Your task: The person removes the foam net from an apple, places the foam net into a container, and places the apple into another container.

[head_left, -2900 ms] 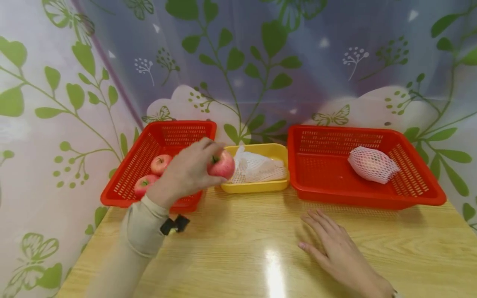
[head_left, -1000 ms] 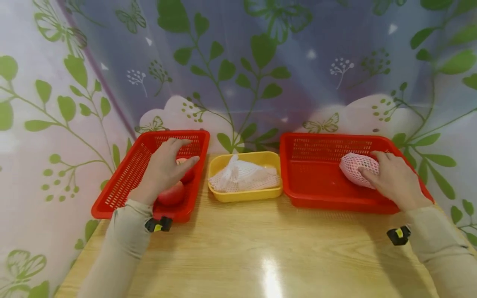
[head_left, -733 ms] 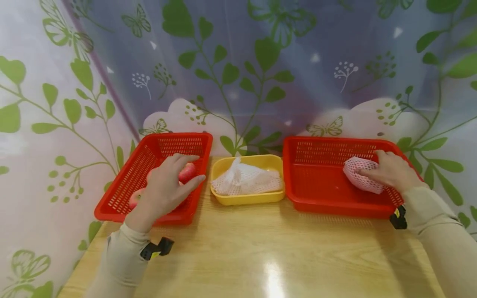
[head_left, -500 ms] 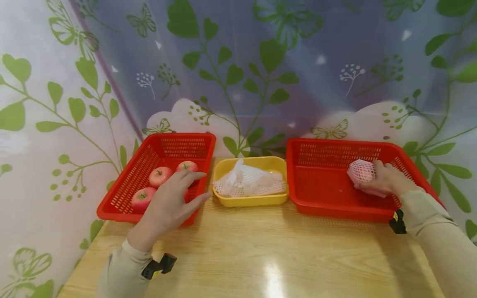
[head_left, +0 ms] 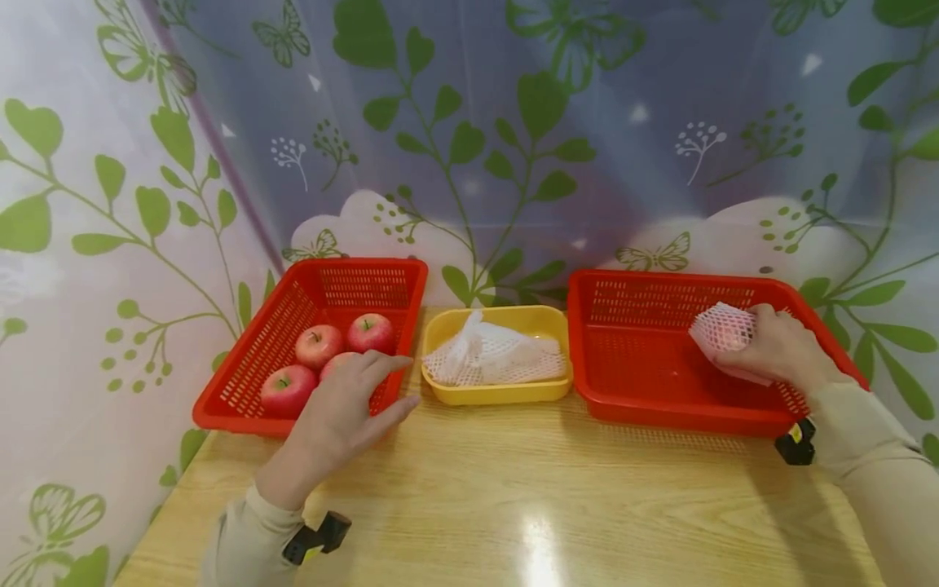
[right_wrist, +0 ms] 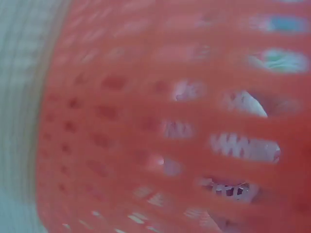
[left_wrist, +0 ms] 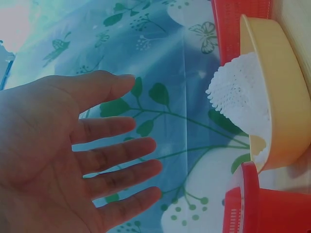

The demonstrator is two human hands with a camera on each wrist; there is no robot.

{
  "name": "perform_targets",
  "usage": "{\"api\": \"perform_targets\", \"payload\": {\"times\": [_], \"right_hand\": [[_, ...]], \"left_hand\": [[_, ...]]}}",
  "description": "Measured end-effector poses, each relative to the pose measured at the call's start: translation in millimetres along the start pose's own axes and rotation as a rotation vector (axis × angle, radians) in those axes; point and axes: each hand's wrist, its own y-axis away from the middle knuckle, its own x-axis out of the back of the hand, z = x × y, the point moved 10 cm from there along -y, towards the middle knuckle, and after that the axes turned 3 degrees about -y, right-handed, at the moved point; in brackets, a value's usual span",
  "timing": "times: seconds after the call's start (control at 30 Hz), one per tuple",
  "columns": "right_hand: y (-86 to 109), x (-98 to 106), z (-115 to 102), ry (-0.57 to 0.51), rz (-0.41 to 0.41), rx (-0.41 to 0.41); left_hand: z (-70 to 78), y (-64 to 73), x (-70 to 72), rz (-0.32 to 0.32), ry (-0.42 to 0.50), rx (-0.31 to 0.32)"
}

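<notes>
My right hand point(head_left: 781, 346) grips an apple in a white foam net point(head_left: 725, 330) at the right end of the right red basket point(head_left: 682, 420). In the right wrist view the basket's slotted wall point(right_wrist: 112, 102) fills the picture, with bits of white netting point(right_wrist: 243, 147) showing through. Fingers spread and holding nothing, my left hand point(head_left: 333, 420) hovers at the near right corner of the left red basket point(head_left: 227, 408). Several bare red apples lie in that basket, such as one apple point(head_left: 370, 333) at the back; the hand partly covers another point(head_left: 336, 364). The left wrist view shows the left palm point(left_wrist: 43, 145) open.
Between the red baskets stands a small yellow basket point(head_left: 499, 395) with crumpled white foam nets point(head_left: 499, 355) inside. All three stand on a wooden table point(head_left: 469, 489), against a leaf-patterned curtain point(head_left: 469, 179).
My left hand has let go of the apple it held, now in the left basket, and drawn back toward me. My right hand has moved from the table to the netted apple, which has tilted.
</notes>
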Motion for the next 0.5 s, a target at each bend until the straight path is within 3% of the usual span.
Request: {"api": "perform_targets", "payload": {"times": [0.27, 0.4, 0.5], "right_hand": [[34.4, 47, -48, -0.038, 0.115, 0.048], [60.0, 59, -91, -0.040, 0.144, 0.114], [87.6, 59, -129, -0.033, 0.163, 0.213]], "left_hand": [[13.3, 1.5, -3.5, -0.016, -0.014, -0.035], [26.9, 4.1, -12.3, -0.084, -0.055, -0.076], [39.9, 8.8, -19.1, -0.155, -0.048, -0.105]]}}
